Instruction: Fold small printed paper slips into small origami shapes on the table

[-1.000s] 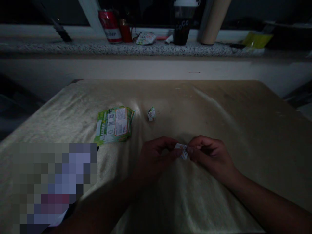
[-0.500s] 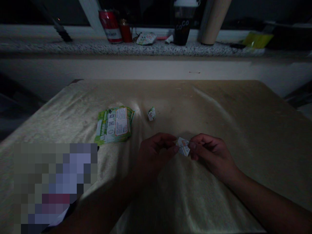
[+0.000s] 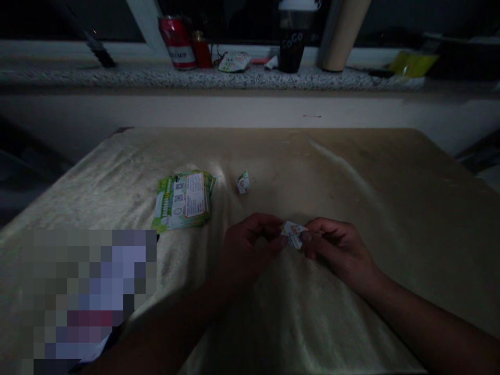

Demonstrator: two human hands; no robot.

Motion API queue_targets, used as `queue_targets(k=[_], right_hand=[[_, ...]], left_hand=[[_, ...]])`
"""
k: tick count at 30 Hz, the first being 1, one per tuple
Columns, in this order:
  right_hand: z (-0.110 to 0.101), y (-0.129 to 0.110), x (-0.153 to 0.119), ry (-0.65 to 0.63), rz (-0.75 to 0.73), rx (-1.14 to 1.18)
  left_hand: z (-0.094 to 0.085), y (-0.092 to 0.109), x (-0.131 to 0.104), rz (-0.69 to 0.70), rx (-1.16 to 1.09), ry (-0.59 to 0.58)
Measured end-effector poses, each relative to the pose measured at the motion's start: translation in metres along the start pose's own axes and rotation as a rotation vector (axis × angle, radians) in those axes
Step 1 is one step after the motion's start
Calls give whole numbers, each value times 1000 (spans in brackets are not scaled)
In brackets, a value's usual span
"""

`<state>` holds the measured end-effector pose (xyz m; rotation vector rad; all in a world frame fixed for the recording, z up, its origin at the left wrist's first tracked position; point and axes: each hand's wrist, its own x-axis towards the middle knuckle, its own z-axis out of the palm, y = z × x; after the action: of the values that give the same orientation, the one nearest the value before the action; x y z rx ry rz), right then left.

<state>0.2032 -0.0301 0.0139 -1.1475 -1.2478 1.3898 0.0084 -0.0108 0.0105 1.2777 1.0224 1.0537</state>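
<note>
A small folded piece of printed paper (image 3: 294,234), white with orange and blue marks, is held between my two hands over the table. My left hand (image 3: 250,242) pinches its left side with thumb and forefinger. On the other side, my right hand (image 3: 339,245) grips the right corner the same way, the thumb lying over the paper's edge. Farther back and to the left, a second small folded paper piece (image 3: 242,182), white and green, rests on the cloth. A stack of green and white printed leaflets (image 3: 183,200) lies left of my left hand.
A cream tablecloth (image 3: 390,208) with wrinkles covers the table. On the granite sill (image 3: 242,79) behind stand a red can (image 3: 177,44), a dark cup (image 3: 292,44) with a white lid and a tan cylinder (image 3: 344,36). A blurred-out object (image 3: 113,281) lies at the lower left.
My right thumb and fingers have shifted slightly left over the paper, covering more of its right side. The paper has tilted a little. My left hand is nearly still.
</note>
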Motion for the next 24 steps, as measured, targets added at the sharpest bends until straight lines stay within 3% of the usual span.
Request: queue_targets(k=[12, 17, 24], right_hand=[[-2, 2, 1, -123, 62, 177], [0, -1, 1, -72, 48, 113], [2, -4, -2, -76, -16, 16]], left_hand=[[-2, 3, 1, -57, -66, -83], [-2, 2, 1, -40, -103, -90], [2, 5, 1, -117, -251, -134]])
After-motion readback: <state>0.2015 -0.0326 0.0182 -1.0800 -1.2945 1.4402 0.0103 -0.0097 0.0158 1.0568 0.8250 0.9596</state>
